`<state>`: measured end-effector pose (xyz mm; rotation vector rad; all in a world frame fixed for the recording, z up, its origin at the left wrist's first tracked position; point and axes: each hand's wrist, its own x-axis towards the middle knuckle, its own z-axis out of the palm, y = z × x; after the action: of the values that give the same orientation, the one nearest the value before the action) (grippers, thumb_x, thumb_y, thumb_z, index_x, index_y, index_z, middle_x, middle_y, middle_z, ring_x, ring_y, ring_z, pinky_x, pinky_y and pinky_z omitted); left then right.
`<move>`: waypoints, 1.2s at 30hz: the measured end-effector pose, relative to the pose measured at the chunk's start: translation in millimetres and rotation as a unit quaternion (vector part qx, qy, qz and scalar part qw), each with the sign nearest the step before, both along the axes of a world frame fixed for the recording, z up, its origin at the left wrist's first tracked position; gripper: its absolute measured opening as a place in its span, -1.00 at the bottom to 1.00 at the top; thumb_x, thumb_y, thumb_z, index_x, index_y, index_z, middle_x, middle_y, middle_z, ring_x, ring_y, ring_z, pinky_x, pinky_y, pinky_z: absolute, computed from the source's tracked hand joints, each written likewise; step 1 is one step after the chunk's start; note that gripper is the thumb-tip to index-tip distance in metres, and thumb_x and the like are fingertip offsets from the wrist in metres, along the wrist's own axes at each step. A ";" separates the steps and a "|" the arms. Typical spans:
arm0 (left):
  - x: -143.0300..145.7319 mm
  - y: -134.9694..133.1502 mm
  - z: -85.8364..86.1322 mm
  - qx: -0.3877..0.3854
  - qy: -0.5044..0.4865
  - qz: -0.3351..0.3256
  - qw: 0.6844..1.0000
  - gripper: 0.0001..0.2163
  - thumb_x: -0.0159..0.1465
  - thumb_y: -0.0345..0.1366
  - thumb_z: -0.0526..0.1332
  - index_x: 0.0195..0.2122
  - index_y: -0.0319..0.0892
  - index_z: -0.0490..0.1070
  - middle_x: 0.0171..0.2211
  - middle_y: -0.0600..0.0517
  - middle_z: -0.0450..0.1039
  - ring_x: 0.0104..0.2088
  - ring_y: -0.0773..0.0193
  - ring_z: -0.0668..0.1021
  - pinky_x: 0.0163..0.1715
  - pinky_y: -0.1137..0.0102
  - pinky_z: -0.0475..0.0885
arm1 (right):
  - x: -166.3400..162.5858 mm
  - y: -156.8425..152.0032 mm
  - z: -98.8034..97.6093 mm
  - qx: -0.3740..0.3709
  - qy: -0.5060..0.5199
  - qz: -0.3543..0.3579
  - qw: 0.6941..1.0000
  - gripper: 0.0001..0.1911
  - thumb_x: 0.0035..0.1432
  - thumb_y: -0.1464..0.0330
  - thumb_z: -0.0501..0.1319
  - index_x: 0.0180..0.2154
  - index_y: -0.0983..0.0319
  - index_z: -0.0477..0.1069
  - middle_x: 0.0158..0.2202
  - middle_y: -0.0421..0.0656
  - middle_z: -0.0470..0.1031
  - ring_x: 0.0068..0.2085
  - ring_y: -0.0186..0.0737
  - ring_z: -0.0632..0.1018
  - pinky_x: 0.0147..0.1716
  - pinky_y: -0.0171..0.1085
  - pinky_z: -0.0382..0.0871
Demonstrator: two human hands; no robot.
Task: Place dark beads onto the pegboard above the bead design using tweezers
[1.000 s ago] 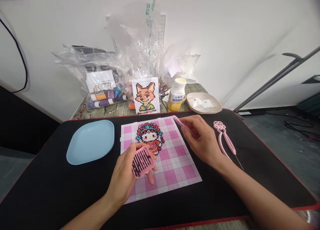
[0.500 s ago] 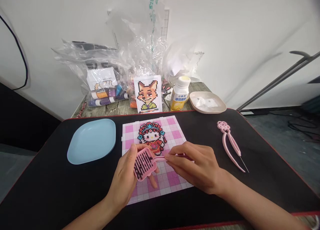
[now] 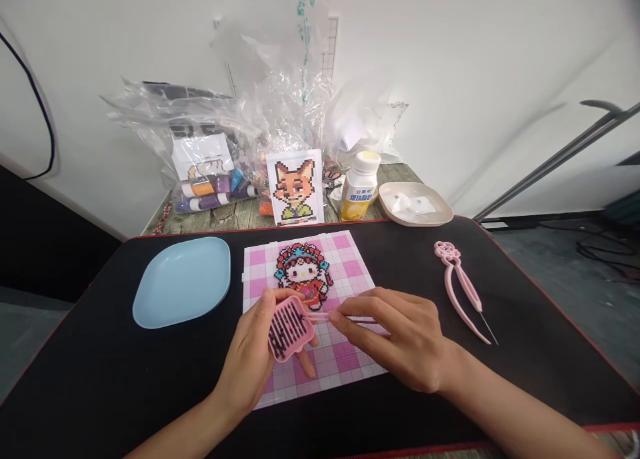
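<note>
My left hand [image 3: 253, 342] is closed around a small pink bead tray [image 3: 299, 344], tilted towards me. Dark beads lie in its grooves, in several rows. My right hand [image 3: 395, 332] pinches slim pink tweezers [image 3: 321, 317], whose tips reach the tray's right edge; whether a bead is between them is too small to see. Under both hands is a pink-and-white checked pegboard [image 3: 350, 358]. On its upper half sits a bead picture [image 3: 303, 276] of a white character in a red headdress and robe, its lower edge close to my hands.
A blue plate [image 3: 183, 282] lies on the black mat [image 3: 165, 379] at left. Pink pointed tweezers [image 3: 463, 289] lie at right. Along the back stand a fox pattern card [image 3: 295, 187], a white bottle [image 3: 360, 187], a cream dish [image 3: 443, 214] with small packets, and plastic bags [image 3: 200, 122].
My right fingers have shifted slightly on the tweezers, and the tips have moved a little at the tray's right edge. My left hand and the tray have hardly moved.
</note>
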<state>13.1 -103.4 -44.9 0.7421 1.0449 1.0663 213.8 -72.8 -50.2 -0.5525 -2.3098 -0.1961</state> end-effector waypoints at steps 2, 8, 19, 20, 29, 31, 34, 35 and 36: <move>-0.4 0.2 -2.0 0.006 -0.007 0.002 1.000 -0.63 0.30 -0.02 0.09 -0.18 -0.27 0.39 -0.42 -0.07 0.55 -0.57 0.19 0.58 -0.72 0.39 0.48 | 0.9 0.2 -0.5 -0.002 -0.004 0.003 1.000 -0.79 0.25 0.53 0.07 -0.17 0.31 0.45 -0.31 -0.12 0.52 -0.30 -0.31 0.52 -0.38 -0.33 0.41; -1.5 0.9 -6.7 0.017 -0.013 0.013 1.000 -0.68 0.34 -0.07 0.05 -0.18 -0.23 0.39 -0.35 -0.06 0.55 -0.63 0.25 0.54 -0.75 0.37 0.50 | 2.9 1.4 -2.5 -0.010 0.004 0.011 1.000 -0.83 0.22 0.52 0.13 -0.17 0.29 0.44 -0.33 -0.15 0.53 -0.34 -0.34 0.52 -0.42 -0.36 0.40; 4.2 -9.3 6.3 -0.046 -0.096 -0.048 0.993 -0.65 0.41 -0.21 -0.11 -0.31 -0.24 0.41 -0.44 -0.08 0.52 -0.51 0.17 0.57 -0.75 0.41 0.48 | -0.5 13.6 -7.5 -0.274 0.277 -0.134 0.911 -0.94 0.25 0.35 0.15 -0.23 0.18 0.29 -0.40 -0.21 0.52 -0.45 -0.37 0.54 -0.57 -0.42 0.36; 4.9 -9.8 6.7 -0.055 -0.097 -0.052 0.992 -0.63 0.41 -0.21 -0.13 -0.30 -0.25 0.41 -0.45 -0.08 0.52 -0.51 0.17 0.57 -0.74 0.41 0.48 | 1.0 16.9 -7.9 -0.318 0.301 -0.132 0.889 -0.92 0.26 0.32 0.14 -0.22 0.18 0.29 -0.41 -0.21 0.52 -0.44 -0.35 0.54 -0.55 -0.41 0.37; 5.9 -13.4 3.0 -0.071 -0.145 -0.064 0.985 -0.67 0.42 -0.25 -0.11 -0.24 -0.22 0.43 -0.40 -0.06 0.54 -0.44 0.17 0.58 -0.50 0.36 0.48 | 8.2 30.4 -19.2 -0.366 0.297 -0.105 0.876 -0.82 0.21 0.30 0.19 -0.15 0.18 0.35 -0.29 -0.19 0.47 -0.40 -0.37 0.48 -0.43 -0.34 0.42; 6.7 -16.0 1.7 -0.070 -0.154 -0.086 0.982 -0.65 0.42 -0.24 -0.12 -0.22 -0.24 0.43 -0.39 -0.09 0.54 -0.44 0.17 0.58 -0.48 0.35 0.47 | 7.1 32.1 -22.4 -0.373 0.348 -0.089 0.856 -0.83 0.19 0.31 0.20 -0.17 0.19 0.31 -0.35 -0.24 0.44 -0.54 -0.45 0.41 -0.61 -0.41 0.34; 8.1 -20.1 -1.7 -0.066 -0.146 -0.111 0.981 -0.66 0.42 -0.24 -0.11 -0.19 -0.26 0.42 -0.40 -0.11 0.54 -0.45 0.18 0.58 -0.46 0.36 0.46 | 8.4 37.2 -22.2 -0.400 0.414 -0.066 0.815 -0.86 0.21 0.29 0.19 -0.23 0.22 0.34 -0.38 -0.24 0.45 -0.58 -0.45 0.45 -0.67 -0.44 0.36; 8.5 -21.5 -3.3 -0.069 -0.140 -0.115 0.981 -0.66 0.42 -0.24 -0.11 -0.17 -0.26 0.42 -0.40 -0.11 0.54 -0.45 0.18 0.58 -0.47 0.36 0.46 | 9.9 39.2 -20.9 -0.407 0.430 -0.061 0.804 -0.86 0.21 0.28 0.19 -0.24 0.23 0.37 -0.37 -0.22 0.47 -0.52 -0.41 0.51 -0.61 -0.40 0.45; 8.8 -22.9 -5.0 -0.072 -0.139 -0.121 0.980 -0.66 0.42 -0.23 -0.11 -0.14 -0.26 0.42 -0.40 -0.12 0.55 -0.46 0.18 0.59 -0.48 0.37 0.45 | 11.9 41.1 -19.2 -0.413 0.443 -0.051 0.794 -0.84 0.23 0.28 0.17 -0.23 0.23 0.41 -0.34 -0.19 0.50 -0.44 -0.34 0.57 -0.50 -0.33 0.53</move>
<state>21.9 -126.3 -49.9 0.5678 0.7626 0.8463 225.7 -31.7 -69.4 -0.9363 -1.3244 0.8978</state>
